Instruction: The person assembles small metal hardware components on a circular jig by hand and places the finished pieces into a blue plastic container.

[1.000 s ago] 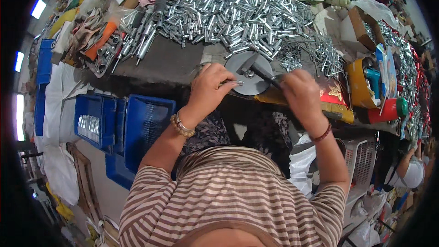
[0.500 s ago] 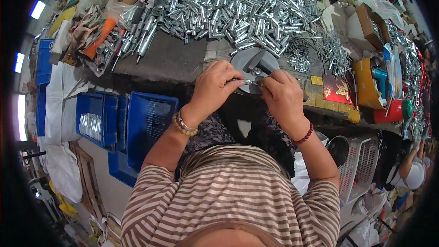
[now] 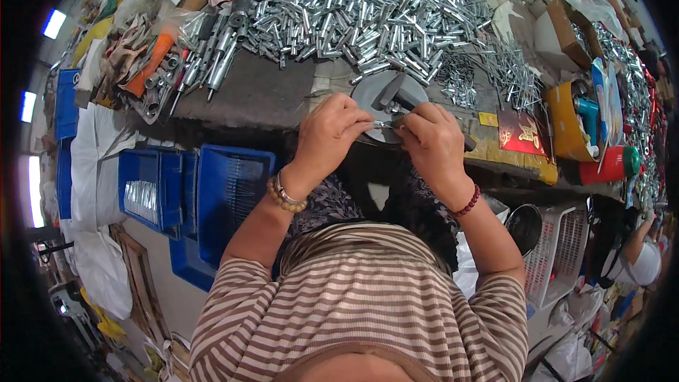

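Near the tabletop [image 3: 276, 88] edge, a slim metal piece [image 3: 382, 125] sat pinched between left hand [image 3: 329, 133] and right hand [image 3: 437, 143]; the right had just come from the hammer [image 3: 407, 93] at one o'clock, so both served the piece. Metal tubes [image 3: 368, 18] lay at twelve.

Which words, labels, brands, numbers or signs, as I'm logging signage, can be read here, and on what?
Red card: gold characters, not copied here.
Blue-and-white packet: any print is too small to read.
Yellow tag: no legible text.
No other text is legible.
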{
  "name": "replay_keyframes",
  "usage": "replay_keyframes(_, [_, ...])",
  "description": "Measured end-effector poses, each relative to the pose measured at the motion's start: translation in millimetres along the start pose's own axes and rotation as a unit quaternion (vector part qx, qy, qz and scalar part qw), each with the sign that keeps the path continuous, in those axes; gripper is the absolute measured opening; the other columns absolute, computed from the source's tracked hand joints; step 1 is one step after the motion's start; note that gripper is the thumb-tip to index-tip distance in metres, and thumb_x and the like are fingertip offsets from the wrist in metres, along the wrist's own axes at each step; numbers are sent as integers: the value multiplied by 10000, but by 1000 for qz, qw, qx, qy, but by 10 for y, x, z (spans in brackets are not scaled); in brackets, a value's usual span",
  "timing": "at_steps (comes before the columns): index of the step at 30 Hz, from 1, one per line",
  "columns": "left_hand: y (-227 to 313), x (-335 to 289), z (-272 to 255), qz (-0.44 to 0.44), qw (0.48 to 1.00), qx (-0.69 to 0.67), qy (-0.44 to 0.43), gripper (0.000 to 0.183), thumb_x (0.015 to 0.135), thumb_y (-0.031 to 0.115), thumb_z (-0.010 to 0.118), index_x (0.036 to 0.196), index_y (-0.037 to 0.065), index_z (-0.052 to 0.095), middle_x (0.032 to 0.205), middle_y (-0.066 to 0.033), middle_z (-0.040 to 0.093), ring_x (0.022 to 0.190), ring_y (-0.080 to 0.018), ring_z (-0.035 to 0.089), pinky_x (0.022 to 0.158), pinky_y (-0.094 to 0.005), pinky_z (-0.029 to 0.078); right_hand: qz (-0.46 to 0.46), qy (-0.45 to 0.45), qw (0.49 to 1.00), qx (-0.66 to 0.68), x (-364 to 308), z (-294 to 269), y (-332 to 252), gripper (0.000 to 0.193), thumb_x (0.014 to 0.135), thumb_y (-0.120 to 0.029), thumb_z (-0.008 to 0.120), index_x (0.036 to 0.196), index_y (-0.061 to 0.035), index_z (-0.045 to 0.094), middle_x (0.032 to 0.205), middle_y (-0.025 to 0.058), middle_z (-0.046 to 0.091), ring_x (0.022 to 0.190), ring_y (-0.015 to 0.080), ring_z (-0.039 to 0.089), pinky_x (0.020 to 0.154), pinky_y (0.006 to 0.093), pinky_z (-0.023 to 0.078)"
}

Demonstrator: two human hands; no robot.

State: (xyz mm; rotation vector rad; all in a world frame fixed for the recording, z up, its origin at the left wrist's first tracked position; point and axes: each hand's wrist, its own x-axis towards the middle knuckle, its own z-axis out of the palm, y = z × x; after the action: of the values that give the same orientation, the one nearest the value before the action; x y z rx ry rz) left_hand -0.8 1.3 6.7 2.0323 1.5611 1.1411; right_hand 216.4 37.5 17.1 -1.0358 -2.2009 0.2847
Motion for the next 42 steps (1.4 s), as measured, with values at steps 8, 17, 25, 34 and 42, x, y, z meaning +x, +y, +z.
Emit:
replay_keyframes(8, [12, 17, 39, 34, 999, 18, 16, 124, 848, 45, 782, 970, 64, 772, 899, -73, 615, 806, -246, 639, 704, -360, 511, -7, 20, 1000, 2, 37, 85, 4, 105, 745, -89, 780, 817, -102, 705, 858, 50, 590, 855, 292, 610, 739, 423, 468])
replay_keyframes(17, [-4, -21, 7, 47, 998, 42, 13, 134, 843, 34, 783, 972, 61, 759, 905, -76, 616, 802, -260, 644, 696, -371, 514, 10, 65, 998, -15, -3, -154, 115, 159, 758, -125, 802, 874, -93, 698, 883, 82, 621, 863, 318, 637, 750, 434, 515])
replay_keyframes(25, [-3, -11, 32, 58, 998, 31, 22, 140, 846, 27, 782, 980, 62, 755, 910, -74, 621, 804, -268, 647, 693, -368, 513, 179, 69, 972, -137, -223, -604, 782, 153, 822, -98, 771, 921, -34, 674, 888, 136, 628, 863, 374, 648, 733, 469, 525])
replay_keyframes(34, [-17, -25, 27, 58, 998, 23, 24, 144, 845, 21, 781, 982, 60, 754, 918, -80, 622, 803, -266, 649, 693, -368, 513, 152, 29, 973, -169, -162, -553, 1032, 145, 827, -104, 771, 938, -51, 695, 937, 121, 659, 882, 363, 663, 747, 458, 539])
replay_keyframes(42, [-58, -37, 36, 62, 997, 28, 29, 153, 842, 26, 781, 989, 61, 757, 916, -82, 620, 782, -264, 640, 685, -369, 514, 256, 21, 961, 105, -215, -613, 1041, 113, 952, -109, 708, 952, -19, 641, 828, 55, 611, 757, 163, 595, 686, 314, 479])
